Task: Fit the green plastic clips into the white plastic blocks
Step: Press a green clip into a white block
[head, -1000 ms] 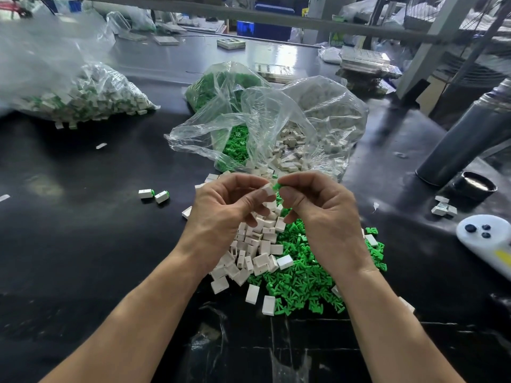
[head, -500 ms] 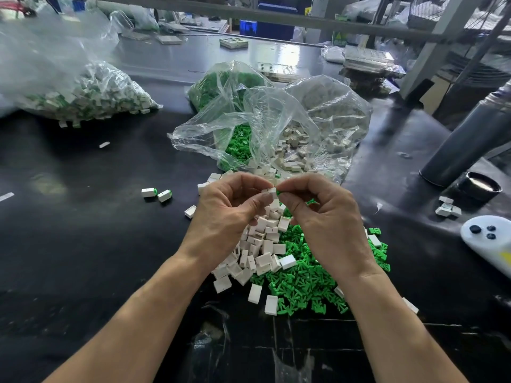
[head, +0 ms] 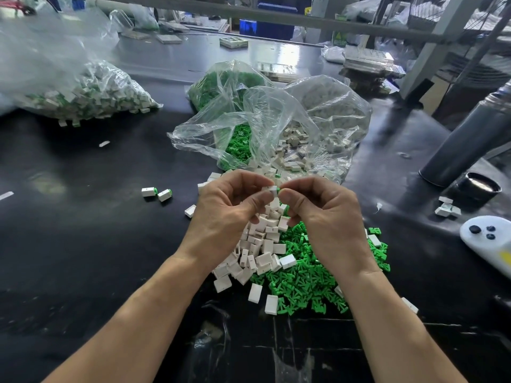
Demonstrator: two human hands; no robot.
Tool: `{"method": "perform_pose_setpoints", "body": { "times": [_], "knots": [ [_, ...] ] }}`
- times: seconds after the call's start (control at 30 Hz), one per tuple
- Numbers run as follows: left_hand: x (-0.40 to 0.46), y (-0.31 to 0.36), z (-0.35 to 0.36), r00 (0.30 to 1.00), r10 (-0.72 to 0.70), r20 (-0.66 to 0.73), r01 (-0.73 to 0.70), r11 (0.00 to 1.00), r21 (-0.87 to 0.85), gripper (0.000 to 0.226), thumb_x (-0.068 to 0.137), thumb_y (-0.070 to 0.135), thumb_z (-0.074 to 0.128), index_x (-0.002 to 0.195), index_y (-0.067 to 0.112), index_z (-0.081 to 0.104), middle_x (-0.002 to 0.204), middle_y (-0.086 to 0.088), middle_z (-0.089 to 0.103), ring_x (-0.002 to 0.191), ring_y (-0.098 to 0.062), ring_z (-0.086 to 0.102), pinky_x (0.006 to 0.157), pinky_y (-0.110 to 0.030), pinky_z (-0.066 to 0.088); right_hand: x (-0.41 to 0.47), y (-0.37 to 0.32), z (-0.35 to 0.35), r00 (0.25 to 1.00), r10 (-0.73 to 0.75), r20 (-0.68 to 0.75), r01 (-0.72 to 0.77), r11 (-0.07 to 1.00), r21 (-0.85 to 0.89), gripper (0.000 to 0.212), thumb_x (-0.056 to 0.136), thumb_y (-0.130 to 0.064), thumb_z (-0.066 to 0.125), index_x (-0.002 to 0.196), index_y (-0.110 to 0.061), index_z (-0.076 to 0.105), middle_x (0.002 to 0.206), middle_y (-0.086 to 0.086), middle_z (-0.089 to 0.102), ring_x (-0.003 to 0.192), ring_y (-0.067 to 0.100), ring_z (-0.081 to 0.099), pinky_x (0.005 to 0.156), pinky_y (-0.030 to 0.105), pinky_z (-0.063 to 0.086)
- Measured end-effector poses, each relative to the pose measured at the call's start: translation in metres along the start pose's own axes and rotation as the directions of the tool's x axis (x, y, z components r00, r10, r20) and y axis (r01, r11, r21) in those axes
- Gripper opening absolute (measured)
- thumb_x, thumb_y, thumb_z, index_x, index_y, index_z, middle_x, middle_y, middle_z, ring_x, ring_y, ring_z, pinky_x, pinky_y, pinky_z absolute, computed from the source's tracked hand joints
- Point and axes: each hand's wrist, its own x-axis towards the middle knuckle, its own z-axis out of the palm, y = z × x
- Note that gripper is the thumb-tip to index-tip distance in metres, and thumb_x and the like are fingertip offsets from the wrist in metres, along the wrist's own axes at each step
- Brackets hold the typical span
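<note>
L hand point(head: 229, 214) pinches a white block point(head: 272, 190) above the loose block pile point(head: 260, 244); R hand point(head: 326, 217) pinches the green clip point(head: 278, 190), now nearly hidden vs 1 s ago, so prob. almost seated.

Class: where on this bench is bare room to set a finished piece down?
Bare black bench lies left of the left hand, below the two finished pieces. Crowded: the white blocks and green clips under both hands, and the bags behind.
</note>
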Motion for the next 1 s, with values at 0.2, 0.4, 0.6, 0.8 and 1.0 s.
{"method": "perform_pose_setpoints", "body": {
  "times": [0.2,0.4,0.6,0.8,1.0],
  "knots": [
    [-0.0008,0.0011,-0.0004,1.000,0.002,-0.017,-0.002,1.000,0.017,0.010,0.089,0.002,0.074,0.099,0.005,0.075,0.079,-0.001,0.074,0.068,-0.013,0.064,0.063,-0.026,0.057,-0.0023,0.0020,0.0050,0.998,-0.061,-0.029,0.057,0.991,-0.119,0.009,0.088,-0.012,0.079,0.093,-0.020,0.077,0.080,-0.004,0.076,0.064,0.011,0.068,0.061,0.029,0.059],
    [-0.0021,0.0020,0.0022,0.996,0.050,-0.076,-0.043,0.995,0.092,0.018,0.086,-0.005,0.075,0.090,0.012,0.078,0.078,0.000,0.076,0.065,-0.011,0.065,0.061,-0.024,0.058,-0.0028,0.0039,0.0072,0.994,-0.093,-0.056,0.079,0.974,-0.212,0.009,0.087,-0.012,0.081,0.091,-0.019,0.078,0.078,-0.009,0.074,0.069,0.009,0.068,0.065,0.030,0.057],
    [-0.0042,0.0049,0.0068,0.991,0.089,-0.102,-0.071,0.984,0.162,0.028,0.085,-0.010,0.074,0.086,0.018,0.078,0.073,0.009,0.075,0.062,-0.002,0.065,0.060,-0.019,0.055,-0.0039,0.0013,0.0083,0.987,-0.144,-0.074,0.114,0.943,-0.312,0.010,0.087,-0.012,0.082,0.091,-0.020,0.078,0.079,-0.012,0.074,0.072,0.008,0.068,0.066,0.027,0.058],
    [-0.0044,0.0052,0.0085,0.988,0.126,-0.090,-0.106,0.975,0.197,0.029,0.086,-0.015,0.070,0.087,0.014,0.076,0.069,0.013,0.074,0.061,0.000,0.065,0.059,-0.015,0.052,-0.0057,0.0001,0.0098,0.975,-0.209,-0.080,0.165,0.913,-0.374,0.010,0.087,-0.011,0.081,0.088,-0.020,0.079,0.079,-0.013,0.073,0.074,0.007,0.068,0.064,0.021,0.055],
    [-0.0035,0.0041,0.0049,0.988,0.125,-0.087,-0.109,0.979,0.171,0.030,0.086,-0.014,0.070,0.087,0.015,0.078,0.070,0.009,0.074,0.060,-0.001,0.065,0.059,-0.018,0.053,-0.0053,0.0035,0.0103,0.992,-0.103,-0.075,0.088,0.981,-0.174,0.012,0.088,-0.006,0.079,0.090,-0.018,0.080,0.074,-0.007,0.074,0.065,0.010,0.067,0.061,0.034,0.060]
  ]
}}
